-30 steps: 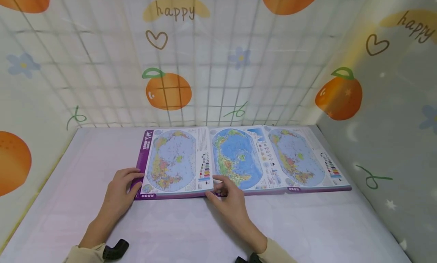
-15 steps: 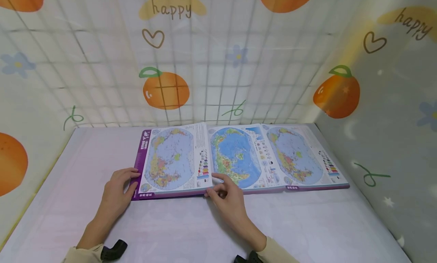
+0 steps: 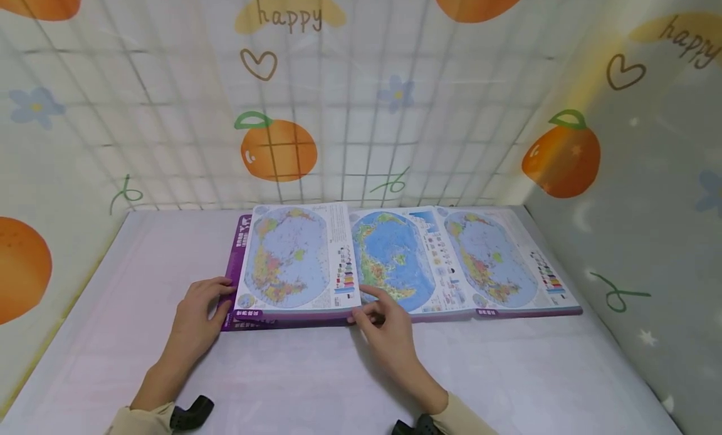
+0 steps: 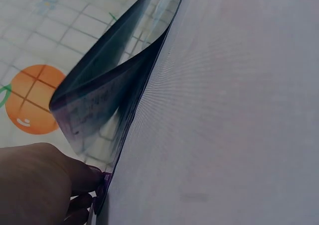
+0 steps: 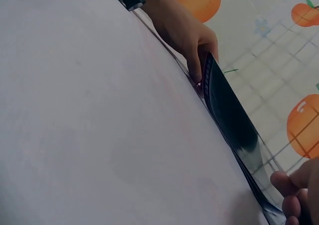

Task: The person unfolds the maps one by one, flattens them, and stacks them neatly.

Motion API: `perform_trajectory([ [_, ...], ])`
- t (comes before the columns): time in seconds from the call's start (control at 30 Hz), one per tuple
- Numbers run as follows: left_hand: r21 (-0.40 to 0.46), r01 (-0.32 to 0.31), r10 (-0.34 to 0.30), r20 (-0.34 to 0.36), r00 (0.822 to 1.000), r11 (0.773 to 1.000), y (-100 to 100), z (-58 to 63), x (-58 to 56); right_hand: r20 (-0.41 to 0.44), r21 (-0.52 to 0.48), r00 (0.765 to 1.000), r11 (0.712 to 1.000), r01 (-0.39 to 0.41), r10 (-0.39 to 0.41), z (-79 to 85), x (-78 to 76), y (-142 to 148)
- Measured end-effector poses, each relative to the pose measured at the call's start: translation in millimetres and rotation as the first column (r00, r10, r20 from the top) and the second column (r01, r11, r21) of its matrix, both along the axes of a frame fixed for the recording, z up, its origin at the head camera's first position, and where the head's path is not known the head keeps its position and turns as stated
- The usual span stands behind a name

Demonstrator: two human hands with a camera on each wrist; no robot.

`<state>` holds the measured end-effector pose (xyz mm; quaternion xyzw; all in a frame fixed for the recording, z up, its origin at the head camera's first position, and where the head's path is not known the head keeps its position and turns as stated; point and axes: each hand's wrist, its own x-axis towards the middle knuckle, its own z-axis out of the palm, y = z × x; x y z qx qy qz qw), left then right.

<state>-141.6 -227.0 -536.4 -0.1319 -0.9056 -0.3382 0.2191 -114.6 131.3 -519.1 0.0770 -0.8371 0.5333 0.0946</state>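
Observation:
A folding world map (image 3: 287,259) with a purple border lies across the table in three visible panels. The left panel is raised off the purple layer beneath it, and both wrist views show it bowed upward. At the purple left edge my left hand (image 3: 194,319) pinches the border between thumb and fingers; the left wrist view shows that grip (image 4: 45,185) from the side. My right hand (image 3: 386,325) holds the raised panel's near right corner, thumb in front and index finger above. In the right wrist view, part of my right hand (image 5: 301,195) is cut off.
The map sits on a white-covered table (image 3: 304,385), its far side close to the back curtain (image 3: 361,109) printed with oranges and grid lines. A grey curtain (image 3: 637,234) stands at the right. Black wrist mounts (image 3: 192,413) sit at the sleeve cuffs.
The left panel has risen and slid slightly right, baring more of the purple layer at its near and left edges. My right hand has shifted right with it; my left hand stays put.

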Motion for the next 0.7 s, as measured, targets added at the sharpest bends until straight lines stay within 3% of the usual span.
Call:
perform_trajectory([
  [0.33,-0.002,-0.024,0.024,0.051,0.998,1.000,2.0,1.7,0.9,-0.023,0.021,0.998,0.998,0.052,-0.052,1.1,-3.5,18.8],
  [0.7,-0.008,-0.031,0.032,0.069,0.997,0.999,4.1,4.2,2.9,0.029,0.028,0.997,0.997,0.071,-0.072,4.7,-5.0,42.2],
])
